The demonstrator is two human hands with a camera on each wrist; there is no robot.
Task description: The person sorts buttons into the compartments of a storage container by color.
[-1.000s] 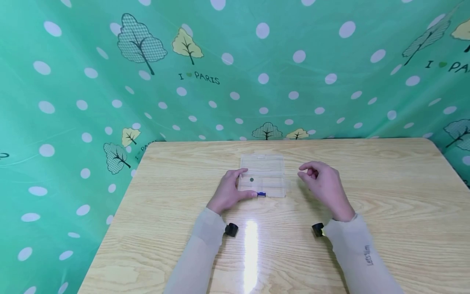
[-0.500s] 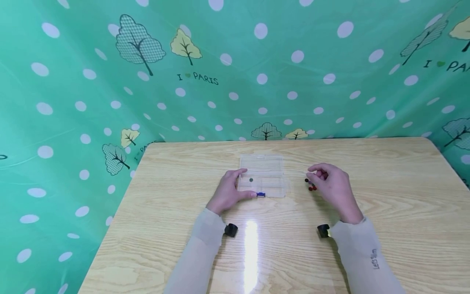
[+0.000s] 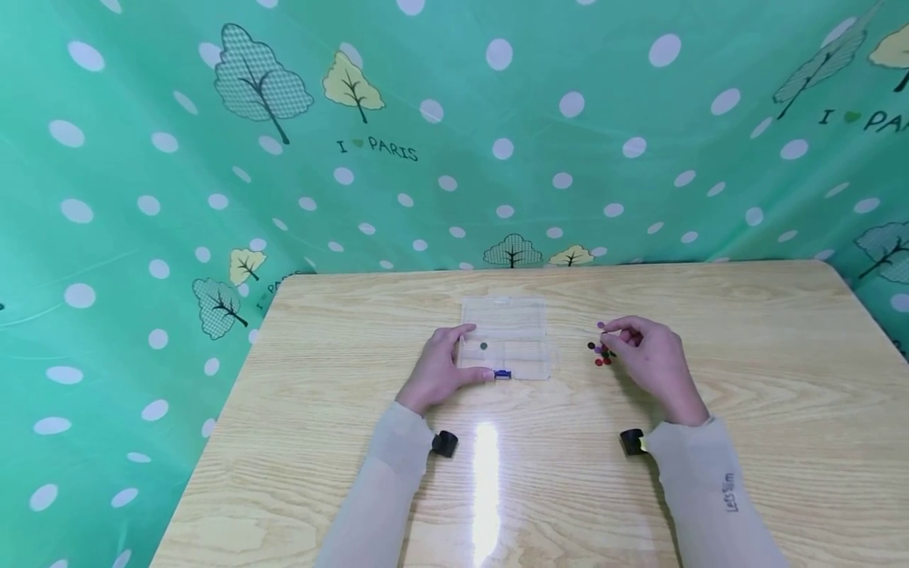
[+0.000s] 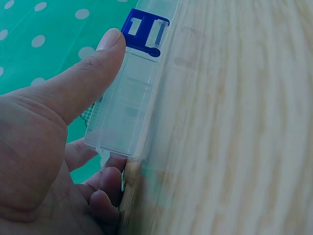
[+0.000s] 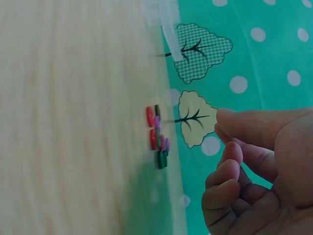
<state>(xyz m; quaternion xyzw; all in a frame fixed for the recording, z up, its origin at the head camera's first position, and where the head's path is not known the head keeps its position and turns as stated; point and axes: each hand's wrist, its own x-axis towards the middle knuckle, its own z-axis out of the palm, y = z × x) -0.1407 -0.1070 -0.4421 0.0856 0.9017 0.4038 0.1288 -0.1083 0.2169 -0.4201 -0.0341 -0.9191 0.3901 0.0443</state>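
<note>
Hands [image 3: 439, 369] at clear box [image 3: 506, 339] and small discs [image 3: 599, 362]

A green cloth [image 3: 604, 71] with white polka dots hangs behind the wood-grain tabletop [image 3: 767, 339] and down along its left side. Printed on it are checked trees [image 3: 263, 83] with dark trunks, each beside a smaller yellow tree [image 3: 351, 85], and the lettering "I PARIS" [image 3: 378, 149] with a green heart after the "I". A bright strip of reflected light [image 3: 486, 489] lies across the tabletop's near part.
</note>
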